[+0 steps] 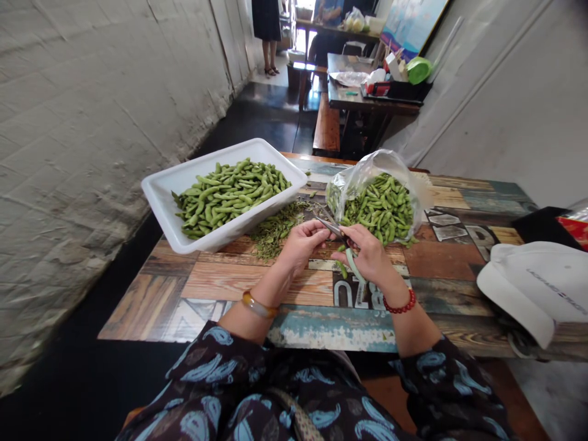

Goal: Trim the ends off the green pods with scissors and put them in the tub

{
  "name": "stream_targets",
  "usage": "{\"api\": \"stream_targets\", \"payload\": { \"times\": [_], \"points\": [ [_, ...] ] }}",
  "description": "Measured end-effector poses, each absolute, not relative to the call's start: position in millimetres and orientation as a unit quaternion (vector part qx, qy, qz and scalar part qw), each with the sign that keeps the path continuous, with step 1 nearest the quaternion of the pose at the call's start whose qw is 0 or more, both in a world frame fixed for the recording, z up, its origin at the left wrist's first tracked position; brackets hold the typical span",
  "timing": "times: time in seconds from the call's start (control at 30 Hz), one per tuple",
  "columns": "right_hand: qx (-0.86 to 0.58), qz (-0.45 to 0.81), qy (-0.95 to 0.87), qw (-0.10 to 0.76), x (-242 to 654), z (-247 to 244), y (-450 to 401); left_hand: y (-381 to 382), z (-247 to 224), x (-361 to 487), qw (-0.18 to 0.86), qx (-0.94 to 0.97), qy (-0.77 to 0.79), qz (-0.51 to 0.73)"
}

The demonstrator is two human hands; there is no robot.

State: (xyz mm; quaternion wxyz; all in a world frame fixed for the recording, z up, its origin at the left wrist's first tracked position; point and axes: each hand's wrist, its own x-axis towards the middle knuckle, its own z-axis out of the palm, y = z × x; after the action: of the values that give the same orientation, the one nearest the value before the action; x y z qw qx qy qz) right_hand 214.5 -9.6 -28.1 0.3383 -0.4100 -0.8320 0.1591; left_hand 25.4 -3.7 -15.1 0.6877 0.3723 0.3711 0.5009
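Observation:
My right hand (367,254) is closed around a pair of scissors (353,266) with pale green handles, the blades pointing up and left. Close to the blades, my left hand (301,245) is pinched; what lies between its fingertips is too small to tell. A few loose green pods (342,269) lie under my right hand. Beyond it, a clear plastic bag (386,160) lies open toward me, full of green soybean pods (379,208). To the left stands a white tub (160,205) holding many pods (225,196). Between tub and bag is a heap of green trimmings (273,236).
The table (257,278) has a patchwork wood pattern. A white cap (537,288) sits at its right, near a black box (542,226). Behind are a wooden bench (327,125) and another cluttered table (340,98). People are in the background; a brick wall (92,122) runs along the left.

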Motion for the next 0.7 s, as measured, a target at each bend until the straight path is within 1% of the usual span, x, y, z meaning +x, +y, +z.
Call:
{"api": "stream_targets", "payload": {
  "times": [0.27, 0.53, 0.7],
  "points": [
    [-0.402, 0.115, -0.844, 0.336, 214.0, -22.8, -10.0, -3.8, -16.2, 25.5, 0.669, 0.389, 0.353, 0.526],
    [-0.383, 0.150, -0.838, 0.359, 215.7, -30.3, -7.8, -5.5, -16.4, 26.9, 0.651, 0.434, 0.350, 0.514],
    [-0.388, 0.153, -0.840, 0.348, 216.4, -29.1, -7.9, -4.3, -17.4, 26.9, 0.634, 0.447, 0.351, 0.524]
  ]
}}
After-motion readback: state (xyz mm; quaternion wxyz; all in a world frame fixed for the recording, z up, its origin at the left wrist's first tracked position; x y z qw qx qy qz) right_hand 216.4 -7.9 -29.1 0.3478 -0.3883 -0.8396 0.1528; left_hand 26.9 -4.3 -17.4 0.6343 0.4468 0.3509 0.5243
